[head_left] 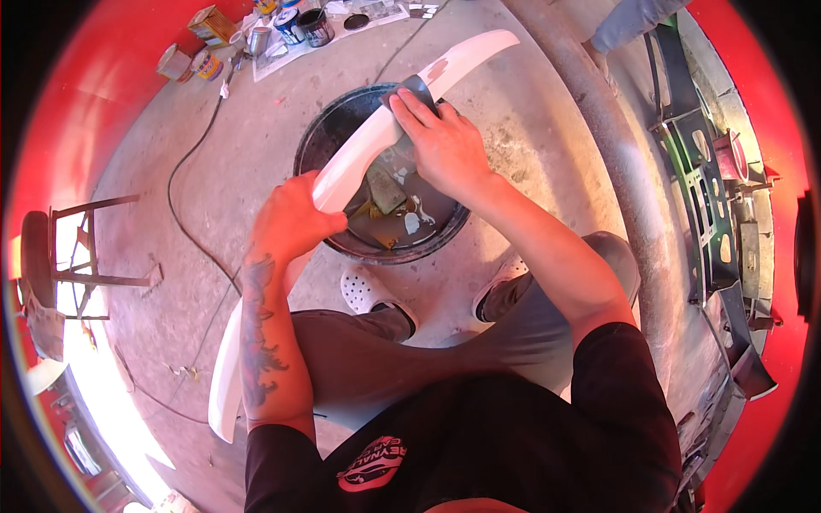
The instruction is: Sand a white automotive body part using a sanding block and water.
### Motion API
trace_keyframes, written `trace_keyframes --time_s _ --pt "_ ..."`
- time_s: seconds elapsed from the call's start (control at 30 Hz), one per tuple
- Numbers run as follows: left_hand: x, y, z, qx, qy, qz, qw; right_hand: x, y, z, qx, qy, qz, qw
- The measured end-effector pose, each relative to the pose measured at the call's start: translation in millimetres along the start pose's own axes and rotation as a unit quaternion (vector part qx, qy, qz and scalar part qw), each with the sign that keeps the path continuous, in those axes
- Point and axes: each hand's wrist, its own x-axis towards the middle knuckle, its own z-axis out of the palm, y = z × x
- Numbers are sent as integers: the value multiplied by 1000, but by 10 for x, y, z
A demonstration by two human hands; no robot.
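A long, curved white panel point(346, 171) slants from beside my left thigh up over a round black tub point(410, 255). My left hand point(293, 218) is closed around the panel's middle, with the thumb on its near edge. Higher up, my right hand point(443, 147) presses a small dark sheet, apparently sandpaper point(416, 86), onto the panel's face, its fingers reaching across it. A dull reddish patch shows on the white surface just beyond the sheet. Inside the tub are murky water and a greyish block point(386, 189), with pale and yellowish bits around it.
Paint cans point(316, 27) and other containers stand on paper at the far left. A dark cable point(175, 192) winds over the concrete floor. A metal-framed stand point(81, 248) is at left; dark car parts point(701, 197) line the right. Another person's trouser leg point(637, 21) shows at top right.
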Motion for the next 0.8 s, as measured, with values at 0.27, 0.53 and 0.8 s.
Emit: trace_keyframes --time_s 0.27,0.53,0.8 --pt "-90 4 -32 15 2 -21 1000 -187 -408 -65 67 52 -138 987" --pt "-60 -17 11 12 4 -9 1000 -42 -74 89 13 -2 -32 999" --pt "-50 48 1 22 -2 -17 1000 96 201 55 -30 -28 50 998"
